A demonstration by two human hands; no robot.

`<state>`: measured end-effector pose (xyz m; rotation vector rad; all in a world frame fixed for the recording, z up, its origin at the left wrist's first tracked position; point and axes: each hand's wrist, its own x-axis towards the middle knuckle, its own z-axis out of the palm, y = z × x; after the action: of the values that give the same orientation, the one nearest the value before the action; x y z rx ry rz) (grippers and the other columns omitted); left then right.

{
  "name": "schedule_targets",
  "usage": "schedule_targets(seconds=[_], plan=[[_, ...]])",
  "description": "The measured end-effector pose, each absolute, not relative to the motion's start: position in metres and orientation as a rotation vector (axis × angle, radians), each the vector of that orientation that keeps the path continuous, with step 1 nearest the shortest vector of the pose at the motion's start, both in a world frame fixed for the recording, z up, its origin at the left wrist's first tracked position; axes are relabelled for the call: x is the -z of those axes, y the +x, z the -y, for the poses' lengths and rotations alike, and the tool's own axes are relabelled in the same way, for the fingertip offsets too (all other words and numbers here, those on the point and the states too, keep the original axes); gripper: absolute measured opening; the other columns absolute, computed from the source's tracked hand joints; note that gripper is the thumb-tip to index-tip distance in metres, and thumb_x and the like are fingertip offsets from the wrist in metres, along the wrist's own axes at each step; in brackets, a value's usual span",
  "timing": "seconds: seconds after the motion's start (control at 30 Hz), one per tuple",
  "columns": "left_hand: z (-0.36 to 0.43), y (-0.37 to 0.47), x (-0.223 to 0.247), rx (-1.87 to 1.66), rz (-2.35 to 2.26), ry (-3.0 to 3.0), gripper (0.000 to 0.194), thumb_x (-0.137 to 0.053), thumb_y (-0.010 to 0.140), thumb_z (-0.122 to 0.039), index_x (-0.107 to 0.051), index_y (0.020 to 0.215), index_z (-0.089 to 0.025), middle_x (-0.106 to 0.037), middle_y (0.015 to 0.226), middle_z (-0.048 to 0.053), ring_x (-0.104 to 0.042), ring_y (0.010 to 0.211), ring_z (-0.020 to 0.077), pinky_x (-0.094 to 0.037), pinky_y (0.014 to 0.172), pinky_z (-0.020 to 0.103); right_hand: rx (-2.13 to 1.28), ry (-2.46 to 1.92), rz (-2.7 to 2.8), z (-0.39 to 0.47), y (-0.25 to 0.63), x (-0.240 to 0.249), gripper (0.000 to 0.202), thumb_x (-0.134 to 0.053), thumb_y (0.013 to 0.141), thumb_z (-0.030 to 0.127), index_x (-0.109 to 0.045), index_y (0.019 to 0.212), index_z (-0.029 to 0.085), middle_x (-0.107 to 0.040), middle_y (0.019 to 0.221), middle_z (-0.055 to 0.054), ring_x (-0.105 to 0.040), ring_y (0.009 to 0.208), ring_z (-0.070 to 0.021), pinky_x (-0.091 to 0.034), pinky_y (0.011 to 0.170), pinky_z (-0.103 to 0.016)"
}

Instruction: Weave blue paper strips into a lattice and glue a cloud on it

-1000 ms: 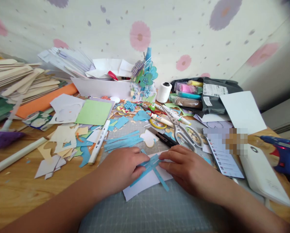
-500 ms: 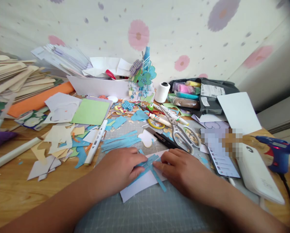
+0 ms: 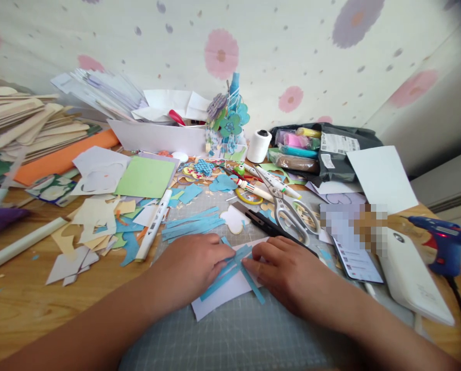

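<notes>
Over the white paper [image 3: 218, 300], my left hand [image 3: 195, 260] curls its fingers, thumb and forefinger closed at the left part of some crossed blue paper strips [image 3: 238, 263]. From the other side my right hand [image 3: 280, 263] bends its fingers down onto the right part of the same strips. One blue strip slants toward me past the paper's edge. The undersides of both hands are hidden. Behind the left hand lie more loose blue strips [image 3: 193, 225]. A black utility knife [image 3: 259, 222] and grey-handled scissors [image 3: 288, 214] lie just beyond the right hand.
A grey cutting mat [image 3: 222, 340] lies under the work. Paper scraps [image 3: 99, 221] and a white marker [image 3: 153, 226] are on the left. To the right are a phone [image 3: 354, 252], a white power bank [image 3: 415, 278] and a blue glue gun [image 3: 444, 239]. A thread spool [image 3: 258, 146] stands behind.
My left thumb has drawn back slightly, so more of the blue strips shows beside it. My right hand has hardly moved. The view has shifted a little.
</notes>
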<state>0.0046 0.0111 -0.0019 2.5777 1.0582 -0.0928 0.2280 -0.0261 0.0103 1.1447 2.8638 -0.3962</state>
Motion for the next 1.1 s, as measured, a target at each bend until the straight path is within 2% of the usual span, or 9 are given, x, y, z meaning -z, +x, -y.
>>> schedule_targets(seconds=[0.2,0.5,0.8,0.93,1.1], plan=[[-0.011,0.003,0.004,0.059,-1.066,2.55,0.016,-0.054,0.089,-0.029,-0.068,0.097,-0.028,-0.06,0.082,0.001,-0.061,0.077,0.0211,-0.037,0.061,0.03,0.368,1.128,-2.908,0.026,0.229,-0.009,0.022,-0.043,0.098,0.018,-0.062,0.109,0.018,-0.06,0.094,-0.007,-0.053,0.087,-0.0197,-0.041,0.082,-0.033],[-0.01,0.004,0.002,0.094,-1.103,2.488,0.022,-0.063,0.083,-0.032,-0.068,0.104,-0.029,-0.062,0.086,0.002,-0.062,0.08,0.0225,-0.039,0.063,0.031,0.381,1.127,-2.93,0.027,0.228,-0.009,0.025,-0.044,0.097,0.018,-0.062,0.114,0.02,-0.062,0.094,-0.008,-0.055,0.087,-0.0207,-0.044,0.081,-0.035],[-0.01,0.005,0.002,0.068,-1.1,2.478,0.022,-0.063,0.082,-0.032,-0.066,0.104,-0.03,-0.063,0.086,0.001,-0.062,0.081,0.0225,-0.04,0.065,0.031,0.306,1.238,-3.14,0.017,0.244,-0.007,0.03,-0.048,0.092,0.01,-0.065,0.115,0.016,-0.066,0.114,-0.013,-0.059,0.098,-0.023,-0.05,0.085,-0.04],[-0.009,0.005,0.002,0.065,-1.104,2.481,0.023,-0.063,0.083,-0.031,-0.066,0.106,-0.029,-0.063,0.087,0.002,-0.063,0.082,0.0239,-0.043,0.067,0.033,0.375,1.123,-3.122,0.018,0.237,-0.005,0.029,-0.047,0.094,0.013,-0.064,0.118,0.017,-0.062,0.128,-0.01,-0.057,0.105,-0.0223,-0.048,0.092,-0.04],[-0.007,0.003,0.003,0.069,-1.098,2.482,0.025,-0.061,0.084,-0.032,-0.065,0.108,-0.029,-0.064,0.09,0.002,-0.063,0.086,0.0253,-0.045,0.07,0.035,0.488,1.052,-3.061,0.019,0.234,-0.007,0.026,-0.049,0.094,0.013,-0.063,0.116,0.017,-0.061,0.131,-0.006,-0.056,0.107,-0.0211,-0.045,0.095,-0.04]])
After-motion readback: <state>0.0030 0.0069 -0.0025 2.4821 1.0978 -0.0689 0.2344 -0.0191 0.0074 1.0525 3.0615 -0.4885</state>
